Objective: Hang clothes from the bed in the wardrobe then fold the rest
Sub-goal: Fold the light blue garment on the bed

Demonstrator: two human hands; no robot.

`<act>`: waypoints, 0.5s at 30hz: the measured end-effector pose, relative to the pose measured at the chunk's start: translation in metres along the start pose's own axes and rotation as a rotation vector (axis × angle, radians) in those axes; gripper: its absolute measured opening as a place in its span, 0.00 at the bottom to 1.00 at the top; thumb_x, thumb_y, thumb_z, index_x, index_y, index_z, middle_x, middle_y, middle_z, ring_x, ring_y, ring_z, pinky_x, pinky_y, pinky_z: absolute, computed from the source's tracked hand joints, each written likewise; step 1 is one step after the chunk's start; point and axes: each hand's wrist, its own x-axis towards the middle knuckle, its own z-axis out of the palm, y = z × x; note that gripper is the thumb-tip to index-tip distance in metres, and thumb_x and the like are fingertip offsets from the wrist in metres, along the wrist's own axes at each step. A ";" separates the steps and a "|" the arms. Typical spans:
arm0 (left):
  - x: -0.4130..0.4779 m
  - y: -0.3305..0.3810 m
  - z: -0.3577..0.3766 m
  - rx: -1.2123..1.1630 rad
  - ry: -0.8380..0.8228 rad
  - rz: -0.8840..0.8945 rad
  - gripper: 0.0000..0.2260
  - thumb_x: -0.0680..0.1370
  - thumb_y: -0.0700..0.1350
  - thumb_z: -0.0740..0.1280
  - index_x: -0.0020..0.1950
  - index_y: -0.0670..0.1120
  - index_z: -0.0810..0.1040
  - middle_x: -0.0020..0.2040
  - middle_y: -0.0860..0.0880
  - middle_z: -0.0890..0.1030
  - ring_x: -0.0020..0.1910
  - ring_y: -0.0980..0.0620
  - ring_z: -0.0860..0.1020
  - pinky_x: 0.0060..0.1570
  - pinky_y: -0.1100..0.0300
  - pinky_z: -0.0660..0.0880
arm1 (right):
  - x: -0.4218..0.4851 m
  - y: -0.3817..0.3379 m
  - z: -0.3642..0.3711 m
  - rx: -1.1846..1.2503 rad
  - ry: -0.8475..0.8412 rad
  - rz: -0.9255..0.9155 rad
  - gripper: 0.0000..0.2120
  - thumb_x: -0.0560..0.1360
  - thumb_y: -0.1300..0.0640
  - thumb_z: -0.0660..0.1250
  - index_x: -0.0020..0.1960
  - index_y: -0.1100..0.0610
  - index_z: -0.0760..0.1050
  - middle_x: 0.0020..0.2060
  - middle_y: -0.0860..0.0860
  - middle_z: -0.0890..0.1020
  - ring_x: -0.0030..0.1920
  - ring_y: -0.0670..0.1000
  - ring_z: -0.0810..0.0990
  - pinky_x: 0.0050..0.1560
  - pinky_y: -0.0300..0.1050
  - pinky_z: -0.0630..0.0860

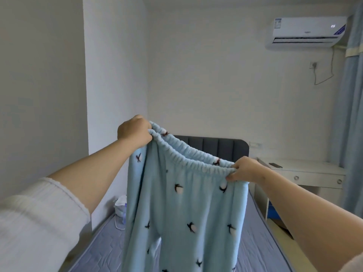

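**Pale blue trousers [186, 203] held up by the waistband, over the bed [98, 242]**

The left hand [134, 131] fisted the waistband's far-left end and the right hand [245, 169] pinched its near-right end with curled fingers, so the garment hung in the air between them. The waistband was uppermost and sloped down to the right. The long axis ran vertically, legs pointing down, hems out of view. The plush fabric could probably slip from the lighter right pinch, or the uneven hold could leave the legs twisted for folding.

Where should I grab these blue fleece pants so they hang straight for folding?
At the two ends of the elastic waistband, one hand from each outer side, as the left hand and right hand grip now. The gathered band is thick and the legs hang freely below.
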 end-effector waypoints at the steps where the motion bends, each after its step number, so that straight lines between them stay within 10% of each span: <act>1: -0.002 -0.007 0.003 0.007 -0.043 0.017 0.08 0.72 0.41 0.63 0.33 0.49 0.73 0.47 0.46 0.77 0.42 0.44 0.74 0.37 0.61 0.66 | 0.002 0.007 0.003 0.047 0.044 -0.009 0.10 0.69 0.51 0.71 0.36 0.57 0.76 0.31 0.49 0.72 0.32 0.46 0.70 0.30 0.36 0.65; 6: -0.015 -0.046 0.023 -0.351 -0.467 -0.021 0.10 0.66 0.40 0.73 0.28 0.52 0.78 0.31 0.54 0.77 0.37 0.53 0.75 0.33 0.65 0.68 | 0.004 0.027 0.018 0.400 0.242 -0.031 0.08 0.70 0.57 0.73 0.46 0.59 0.79 0.36 0.50 0.77 0.38 0.48 0.74 0.36 0.40 0.69; 10: -0.019 -0.046 0.033 -0.424 -0.687 -0.018 0.15 0.69 0.44 0.75 0.50 0.54 0.75 0.47 0.52 0.76 0.47 0.53 0.75 0.44 0.62 0.72 | 0.005 0.023 0.017 0.728 0.312 0.040 0.09 0.70 0.60 0.72 0.48 0.58 0.74 0.42 0.52 0.77 0.41 0.50 0.75 0.36 0.40 0.71; 15: -0.019 -0.057 0.036 -0.577 -0.923 -0.216 0.13 0.68 0.44 0.74 0.49 0.40 0.79 0.49 0.40 0.82 0.47 0.44 0.80 0.50 0.53 0.77 | -0.011 0.034 0.012 1.146 -0.117 0.066 0.08 0.68 0.65 0.70 0.47 0.62 0.81 0.40 0.58 0.85 0.37 0.55 0.84 0.34 0.45 0.79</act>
